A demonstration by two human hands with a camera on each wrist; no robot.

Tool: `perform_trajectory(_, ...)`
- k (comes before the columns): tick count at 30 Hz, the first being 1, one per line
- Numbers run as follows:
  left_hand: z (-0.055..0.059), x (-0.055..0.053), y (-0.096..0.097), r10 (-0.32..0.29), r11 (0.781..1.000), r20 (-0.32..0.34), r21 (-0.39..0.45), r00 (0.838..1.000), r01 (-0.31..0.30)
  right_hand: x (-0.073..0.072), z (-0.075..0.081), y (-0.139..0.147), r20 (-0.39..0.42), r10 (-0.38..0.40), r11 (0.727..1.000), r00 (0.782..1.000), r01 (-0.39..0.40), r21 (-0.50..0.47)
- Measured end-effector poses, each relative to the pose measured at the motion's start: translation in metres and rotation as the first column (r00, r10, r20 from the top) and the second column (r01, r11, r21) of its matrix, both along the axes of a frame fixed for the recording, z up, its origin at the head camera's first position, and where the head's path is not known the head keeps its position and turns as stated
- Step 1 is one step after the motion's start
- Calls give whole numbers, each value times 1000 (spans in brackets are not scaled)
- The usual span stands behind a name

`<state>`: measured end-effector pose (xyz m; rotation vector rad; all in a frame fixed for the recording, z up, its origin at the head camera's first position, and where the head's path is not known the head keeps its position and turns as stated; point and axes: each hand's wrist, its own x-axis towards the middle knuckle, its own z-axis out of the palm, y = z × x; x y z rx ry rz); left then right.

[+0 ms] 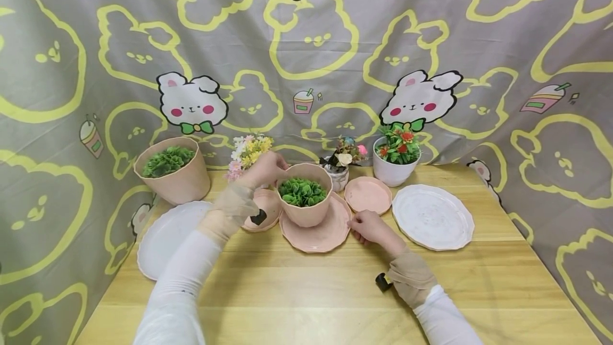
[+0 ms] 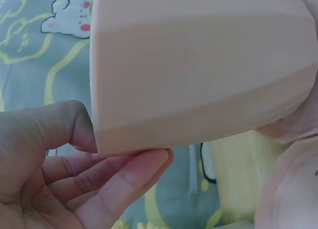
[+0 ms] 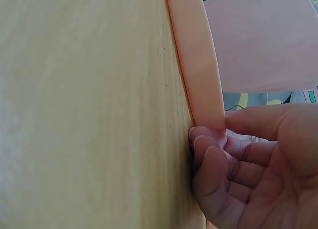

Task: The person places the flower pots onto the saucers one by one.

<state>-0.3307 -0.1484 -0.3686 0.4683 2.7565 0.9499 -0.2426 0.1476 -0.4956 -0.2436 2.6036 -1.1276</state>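
While the left hand (image 1: pixel 269 168) pinches the pink pot (image 1: pixel 306 214) by its rim at ten o'clock, the right hand (image 1: pixel 374 229) grips the edge of the large pink saucer (image 1: pixel 318 239) at three o'clock. The pot, full of green leaves (image 1: pixel 303 192), stands upright over the saucer, though whether its base touches is hard to tell. A small pink saucer (image 1: pixel 367 196) lies at the large one's two o'clock.

Plant (image 1: pixel 303 192) in pot (image 1: pixel 306 215) over middle plate (image 1: pixel 325 237)

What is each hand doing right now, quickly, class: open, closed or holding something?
Left hand: holding the middle pot at its rim.
Right hand: holding the edge of the plate under that pot.
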Motion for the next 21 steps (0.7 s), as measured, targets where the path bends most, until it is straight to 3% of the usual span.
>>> perform_trajectory(4,-5,3,7,-6,1000,22,-28,1000,7,0,-1,0,7,-2,1000,1000,2,-5)
perform_trajectory(10,-10,6,14,-25,998,-9,-57,1000,24,0,-1,0,11,0,1000,1000,0,-6)
perform_trajectory(21,-13,8,13,-1,1000,92,28,996,-2,0,0,-1,27,-11,1000,1000,11,-9)
